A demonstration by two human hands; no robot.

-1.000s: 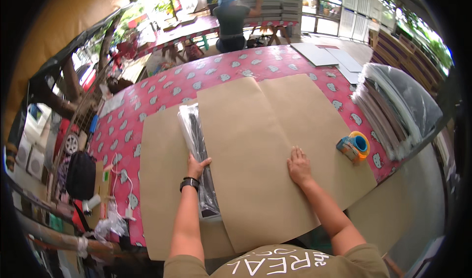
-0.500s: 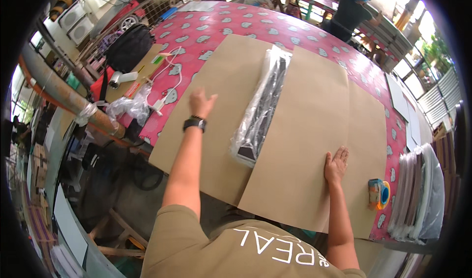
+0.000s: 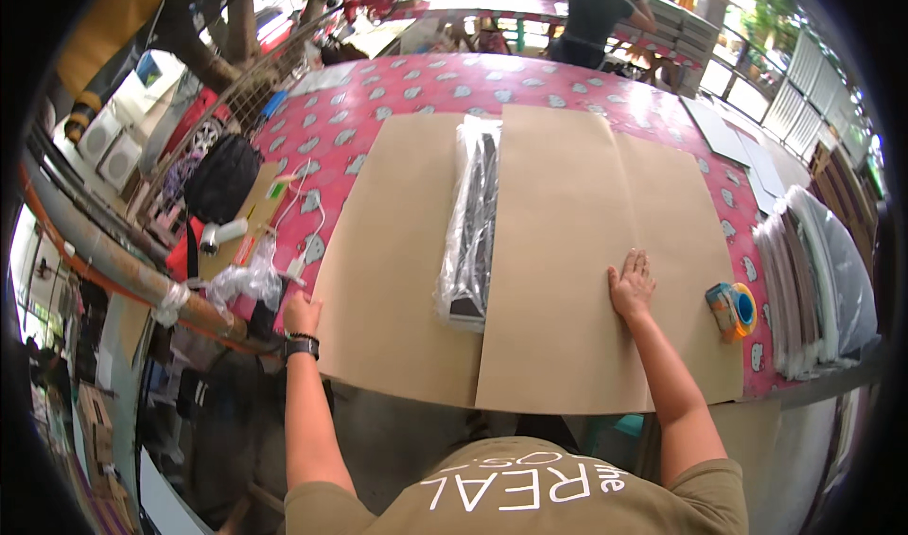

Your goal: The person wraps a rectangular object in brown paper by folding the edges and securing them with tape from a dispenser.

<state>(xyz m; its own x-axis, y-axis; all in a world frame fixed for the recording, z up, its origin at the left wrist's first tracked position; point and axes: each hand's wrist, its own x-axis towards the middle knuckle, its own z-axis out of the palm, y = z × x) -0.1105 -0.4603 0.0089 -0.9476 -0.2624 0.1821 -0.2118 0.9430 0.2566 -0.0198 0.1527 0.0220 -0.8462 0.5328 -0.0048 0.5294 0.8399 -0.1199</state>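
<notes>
A large brown cardboard sheet (image 3: 388,261) lies on the table, with a folded panel (image 3: 558,261) covering its right part. Along the panel's left edge rests a long dark bundle in clear plastic wrap (image 3: 473,223). My left hand (image 3: 303,315) has its fingers curled round the sheet's left edge, near the front corner. Flat on the right panel, fingers spread, my right hand (image 3: 634,287) presses down and holds nothing. Rolls of tape (image 3: 731,310), blue and orange, sit on the cardboard's right edge.
The table wears a pink patterned cover (image 3: 454,79). A black bag (image 3: 223,175), a white cable (image 3: 307,221) and crumpled plastic (image 3: 248,284) lie at left. Plastic-wrapped panels (image 3: 804,289) stand at right. A metal pole (image 3: 123,261) crosses the left side. Another person (image 3: 588,24) works at the back.
My left hand has come down from above the left part of the cardboard and taken hold of its left edge. My right hand stays flat on the panel. The view has shifted.
</notes>
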